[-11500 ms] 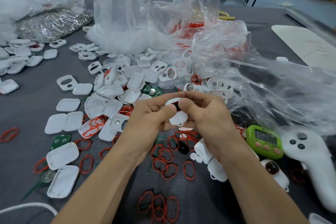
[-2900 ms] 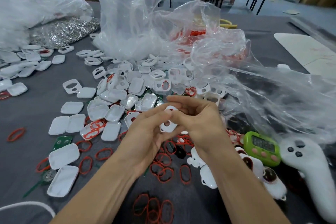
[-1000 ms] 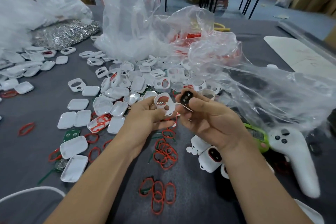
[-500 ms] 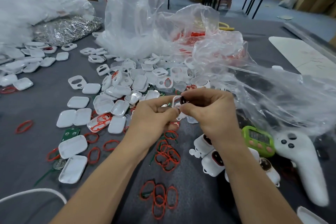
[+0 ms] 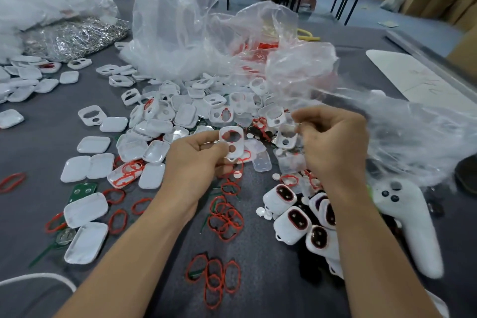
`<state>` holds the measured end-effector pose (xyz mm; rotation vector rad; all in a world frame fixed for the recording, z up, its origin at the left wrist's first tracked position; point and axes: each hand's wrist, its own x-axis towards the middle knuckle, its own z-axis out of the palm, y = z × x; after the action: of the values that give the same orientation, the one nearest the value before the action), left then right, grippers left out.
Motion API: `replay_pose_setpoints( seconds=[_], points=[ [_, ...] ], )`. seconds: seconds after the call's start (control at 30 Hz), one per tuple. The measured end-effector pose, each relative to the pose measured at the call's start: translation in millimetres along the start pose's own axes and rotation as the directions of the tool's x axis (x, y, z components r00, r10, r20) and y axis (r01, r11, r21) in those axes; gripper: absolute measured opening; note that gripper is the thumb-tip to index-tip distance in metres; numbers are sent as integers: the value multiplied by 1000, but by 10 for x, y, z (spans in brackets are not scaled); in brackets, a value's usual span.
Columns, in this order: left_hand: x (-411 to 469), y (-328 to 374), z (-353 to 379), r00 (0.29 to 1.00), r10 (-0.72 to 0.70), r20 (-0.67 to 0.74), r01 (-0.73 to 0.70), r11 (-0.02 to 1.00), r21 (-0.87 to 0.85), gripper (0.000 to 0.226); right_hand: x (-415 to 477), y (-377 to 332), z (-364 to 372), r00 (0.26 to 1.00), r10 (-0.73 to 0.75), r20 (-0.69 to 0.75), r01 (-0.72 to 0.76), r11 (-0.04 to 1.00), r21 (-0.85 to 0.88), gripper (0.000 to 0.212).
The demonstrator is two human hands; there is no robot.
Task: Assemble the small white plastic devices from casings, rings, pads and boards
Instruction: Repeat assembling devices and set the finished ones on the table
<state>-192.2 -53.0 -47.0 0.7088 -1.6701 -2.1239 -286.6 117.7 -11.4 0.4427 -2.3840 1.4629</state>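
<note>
My left hand (image 5: 196, 160) pinches a white front casing (image 5: 231, 142) by its left edge and holds it upright above the table; a red ring lines its upper opening. My right hand (image 5: 335, 147) hovers to the right of the casing, apart from it, with curled fingers and thumb against the fingertips. Whatever sits between them is hidden. Loose casings and back covers (image 5: 193, 113) are heaped behind my hands. Red rings (image 5: 227, 217) lie below them. Finished devices (image 5: 291, 222) sit under my right forearm.
Crumpled clear plastic bags (image 5: 180, 20) rise behind the heap and spread right. White back covers (image 5: 85, 206) and a green board (image 5: 80, 191) lie at the left. A white controller (image 5: 413, 222) rests at the right. A bag of metal parts (image 5: 74, 36) sits far left.
My hands have separated: the right hand has moved right, away from the casing. The black pad it held against the casing half a second ago is out of sight.
</note>
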Motion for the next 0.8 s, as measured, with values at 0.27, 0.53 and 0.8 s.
replay_pose_setpoints(
  seconds=[0.27,0.53,0.8],
  points=[
    [56,-8,-28,999,-26,-30,26,1000,-5,19,147,-90,-320,977,-72,-200,18,966,-257,28],
    [31,-21,2,1000,5,-7,-5,999,36,20,1141,120,-513,971,237,26,-133,626,-769,25],
    [31,-14,-29,1000,29,-6,-29,998,57,24,1256,189,-495,687,570,450,251,396,-883,11]
  ],
)
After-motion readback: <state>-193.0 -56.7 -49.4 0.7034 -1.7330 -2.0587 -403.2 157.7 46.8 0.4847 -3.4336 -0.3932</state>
